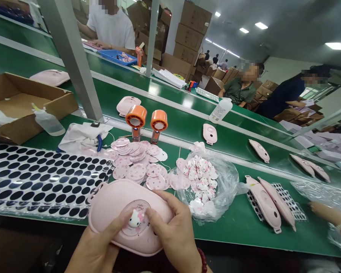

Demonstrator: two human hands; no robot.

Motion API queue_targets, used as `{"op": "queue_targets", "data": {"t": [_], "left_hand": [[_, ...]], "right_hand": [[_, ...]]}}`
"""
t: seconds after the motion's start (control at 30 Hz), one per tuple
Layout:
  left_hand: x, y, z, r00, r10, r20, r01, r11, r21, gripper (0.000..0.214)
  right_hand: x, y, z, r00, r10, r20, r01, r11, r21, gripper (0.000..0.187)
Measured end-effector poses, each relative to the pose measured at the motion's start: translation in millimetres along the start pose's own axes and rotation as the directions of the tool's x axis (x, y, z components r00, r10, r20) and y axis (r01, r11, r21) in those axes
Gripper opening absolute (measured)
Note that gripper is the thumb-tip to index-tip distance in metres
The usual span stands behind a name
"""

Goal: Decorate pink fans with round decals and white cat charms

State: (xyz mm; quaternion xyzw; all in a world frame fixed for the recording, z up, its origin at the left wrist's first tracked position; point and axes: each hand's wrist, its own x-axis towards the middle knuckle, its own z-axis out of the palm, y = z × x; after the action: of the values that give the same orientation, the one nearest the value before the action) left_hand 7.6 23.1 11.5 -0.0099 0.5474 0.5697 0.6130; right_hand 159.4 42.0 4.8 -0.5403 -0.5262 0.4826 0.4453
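Note:
A pink oval plastic lid [108, 204] is held between both my hands, near the bench's front edge. My left hand [102, 239] grips its lower left side, the thumb at the round recess. My right hand [176, 227] wraps the right side, its thumb also on the recess. There sits a small white cat-head figure with a pink bow [135, 218], over a round printed disc. Just beyond the lid lie loose round pink printed discs [136, 159]. Right of them, a clear plastic bag [227, 182] stands open with many cat-head pieces [201, 178] in it.
Sheets of black round stickers [45, 182] cover the left bench. Behind stand two orange handheld fans [135, 117], a squeeze bottle [49, 121] and a cardboard box [14, 91]. More pink lids [264, 204] lie right, near another person's hand [326, 212]. A white bottle [221, 110] stands farther back.

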Motion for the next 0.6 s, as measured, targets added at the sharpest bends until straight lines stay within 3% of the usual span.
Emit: {"op": "queue_targets", "data": {"t": [0.13,0.43,0.53,0.6], "left_hand": [[-2,-5,-5.9,0.999,-0.029,0.025,0.028,0.998,0.057,0.14],[-5,0,11.7,1.0,-0.018,0.008,0.018,1.0,0.001,0.127],[-2,0,13.3,1.0,0.005,-0.026,-0.004,0.999,0.038,0.14],[4,-1,7.7,0.999,0.035,-0.028,-0.033,0.997,0.071,0.145]], "right_hand": [[3,-3,0,0.999,0.038,-0.014,-0.037,0.999,0.028,0.04],[4,-1,-7,0.999,-0.008,-0.031,0.009,0.999,0.048,0.033],[4,8,-8,0.975,-0.218,-0.03,0.211,0.966,-0.148,0.038],[7,21,-1,0.871,-0.492,-0.011,0.453,0.811,-0.371,0.061]]}}
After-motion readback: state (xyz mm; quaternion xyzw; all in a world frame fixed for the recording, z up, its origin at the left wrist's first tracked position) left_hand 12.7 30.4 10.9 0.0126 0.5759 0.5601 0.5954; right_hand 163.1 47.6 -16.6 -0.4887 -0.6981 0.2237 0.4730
